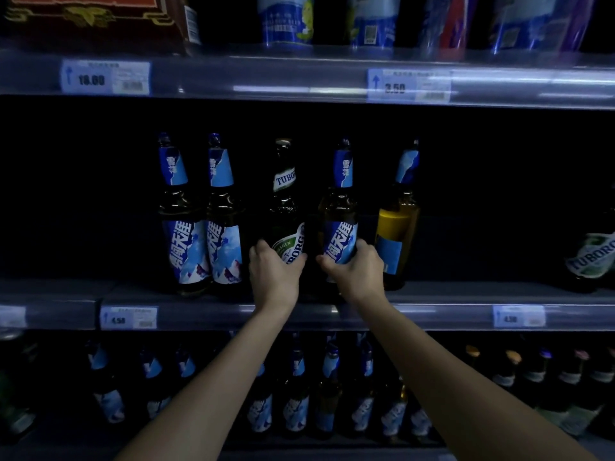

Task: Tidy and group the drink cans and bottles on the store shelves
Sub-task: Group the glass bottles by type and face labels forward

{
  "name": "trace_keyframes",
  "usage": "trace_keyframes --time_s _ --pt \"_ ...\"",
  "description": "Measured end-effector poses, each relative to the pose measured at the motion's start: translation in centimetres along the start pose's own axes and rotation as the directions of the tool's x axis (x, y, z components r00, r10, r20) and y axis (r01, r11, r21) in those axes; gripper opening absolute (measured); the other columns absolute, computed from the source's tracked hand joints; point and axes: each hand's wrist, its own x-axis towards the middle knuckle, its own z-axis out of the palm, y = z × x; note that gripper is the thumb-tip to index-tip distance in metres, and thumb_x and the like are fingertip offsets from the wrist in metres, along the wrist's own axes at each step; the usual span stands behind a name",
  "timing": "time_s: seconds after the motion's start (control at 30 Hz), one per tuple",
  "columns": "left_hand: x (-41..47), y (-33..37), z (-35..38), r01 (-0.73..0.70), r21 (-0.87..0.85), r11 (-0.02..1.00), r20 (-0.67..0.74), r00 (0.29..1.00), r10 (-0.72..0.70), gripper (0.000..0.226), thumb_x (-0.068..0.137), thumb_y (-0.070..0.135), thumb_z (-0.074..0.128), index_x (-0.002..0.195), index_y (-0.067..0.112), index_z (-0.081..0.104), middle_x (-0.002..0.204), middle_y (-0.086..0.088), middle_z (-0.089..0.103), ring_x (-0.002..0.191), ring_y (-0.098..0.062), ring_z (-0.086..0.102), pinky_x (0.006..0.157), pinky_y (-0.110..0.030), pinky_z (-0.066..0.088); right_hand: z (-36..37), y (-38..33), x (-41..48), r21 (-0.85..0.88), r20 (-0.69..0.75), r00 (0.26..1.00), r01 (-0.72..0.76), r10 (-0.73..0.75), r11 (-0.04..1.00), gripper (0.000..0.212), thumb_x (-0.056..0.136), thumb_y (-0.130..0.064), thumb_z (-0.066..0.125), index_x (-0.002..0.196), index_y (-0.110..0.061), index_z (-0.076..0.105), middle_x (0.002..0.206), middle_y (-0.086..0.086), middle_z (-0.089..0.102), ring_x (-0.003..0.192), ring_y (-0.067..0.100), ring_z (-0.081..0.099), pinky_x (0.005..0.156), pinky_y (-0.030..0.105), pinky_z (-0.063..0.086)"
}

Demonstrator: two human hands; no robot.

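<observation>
In the centre of the frame the person's left hand [273,274] is wrapped round the lower body of the green Tuborg bottle [284,207]. The right hand [357,272] grips in the same way the blue-label bottle [339,207] that stands just to the right of it. Both bottles are upright near the front of the middle shelf [466,294]. Whether they are lifted a little or rest on it cannot be told, because the hands hide their bases. The grouping looks only partly done. Left of centre, two more blue bottles [186,241] stand side by side with their labels to the front, and this pair seems already in order. The green Tuborg bottle, however, stands between them and the other blue ones, so it breaks the row (it is the only green one in this group). To the right of the held blue one, a fifth bottle [397,221] shows its back label to the front. A second Tuborg bottle [590,257] sits well apart, at the right edge of the frame. Probably what is left is to bring the green one over to it, close the blue row and turn the fifth bottle. The lower shelf bottles [296,394] at the bottom of the frame are too dark to judge.
</observation>
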Motion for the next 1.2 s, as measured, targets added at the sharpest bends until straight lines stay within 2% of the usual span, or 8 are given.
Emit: trace_keyframes --time_s 0.17,0.27,0.4,0.53,0.73,0.87,1.07,1.2 --pt "0.5 -0.4 -1.0 -0.042 0.011 0.999 0.027 0.999 0.042 0.063 0.070 0.037 0.082 0.114 0.000 0.056 0.112 -0.011 0.057 0.104 -0.026 0.057 0.079 -0.029 0.047 -0.3 0.2 0.2 -0.015 0.019 0.999 0.033 -0.032 0.999 0.054 0.072 -0.045 0.082 0.109 -0.013 0.056 0.106 0.006 0.061 0.095 0.020 0.061 0.077 0.035 0.056" --pt "0.2 -0.8 -1.5 -0.070 -0.006 0.998 0.031 0.997 0.071 0.065 0.068 0.039 0.083 0.114 0.001 0.057 0.110 -0.008 0.058 0.104 -0.022 0.055 0.083 -0.034 0.051 -0.3 0.0 -0.3 0.020 0.034 0.999 0.030 -0.030 0.999 0.061 0.071 -0.046 0.083 0.112 -0.014 0.051 0.110 0.006 0.059 0.099 0.021 0.061 0.082 0.039 0.057" --pt "-0.5 -0.9 -2.2 -0.118 -0.033 0.992 0.022 0.993 0.119 0.059 0.065 0.037 0.085 0.110 0.008 0.060 0.106 -0.003 0.059 0.096 -0.014 0.052 0.077 -0.025 0.046 -1.0 -0.6 -2.7 -0.047 -0.159 0.975 0.152 -0.158 0.987 0.063 0.084 -0.042 0.072 0.130 -0.010 0.046 0.124 0.005 0.048 0.116 0.019 0.047 0.097 0.034 0.045" --pt "-0.9 -0.9 -2.9 -0.185 -0.056 0.981 0.002 0.983 0.185 0.060 0.063 0.035 0.087 0.112 0.011 0.061 0.107 -0.002 0.059 0.101 -0.017 0.057 0.082 -0.024 0.047 -2.0 -2.4 -4.1 0.072 -0.196 0.941 0.294 -0.276 0.953 0.040 0.091 -0.033 0.066 0.124 -0.013 0.053 0.117 -0.002 0.053 0.109 0.008 0.050 0.086 0.010 0.039" --pt "-1.6 0.2 -4.3 -0.248 -0.094 0.964 0.027 0.967 0.252 0.055 0.068 0.038 0.082 0.113 0.016 0.060 0.108 0.003 0.056 0.096 -0.010 0.054 0.071 -0.016 0.041 -1.9 -5.7 -3.9 0.233 -0.038 0.934 0.355 -0.356 0.905 0.052 0.091 -0.033 0.067 0.135 -0.012 0.049 0.125 0.000 0.054 0.113 0.009 0.052 0.093 0.022 0.046" --pt "-2.4 0.1 -5.2 -0.226 -0.086 0.970 0.025 0.973 0.229 0.063 0.066 0.041 0.083 0.119 0.015 0.059 0.110 0.002 0.060 0.100 -0.014 0.057 0.077 -0.026 0.049 -2.1 -5.9 -3.5 0.392 0.131 0.938 0.248 -0.320 0.886 0.062 0.091 -0.037 0.067 0.143 -0.015 0.043 0.138 0.000 0.051 0.124 0.011 0.050 0.102 0.031 0.047" --pt "-3.6 -1.2 -6.3 -0.233 -0.096 0.968 0.067 0.969 0.240 0.063 0.063 0.048 0.083 0.116 0.021 0.062 0.106 0.004 0.063 0.101 -0.014 0.059 0.082 -0.032 0.053 -2.6 -4.7 -2.7 0.504 0.342 0.888 0.104 -0.309 0.857 0.076 0.080 -0.043 0.077 0.144 -0.016 0.046 0.138 0.001 0.056 0.128 0.012 0.052 0.106 0.039 0.047" --pt "-4.5 -1.0 -6.7 -0.217 -0.119 0.969 0.086 0.970 0.228 0.057 0.063 0.047 0.083 0.111 0.023 0.064 0.101 0.007 0.064 0.095 -0.010 0.060 0.076 -0.022 0.050 -3.1 -4.7 -2.5 0.581 0.411 0.859 0.013 -0.307 0.814 0.073 0.078 -0.031 0.081 0.142 -0.016 0.049 0.139 0.004 0.057 0.128 0.013 0.053 0.107 0.041 0.046"
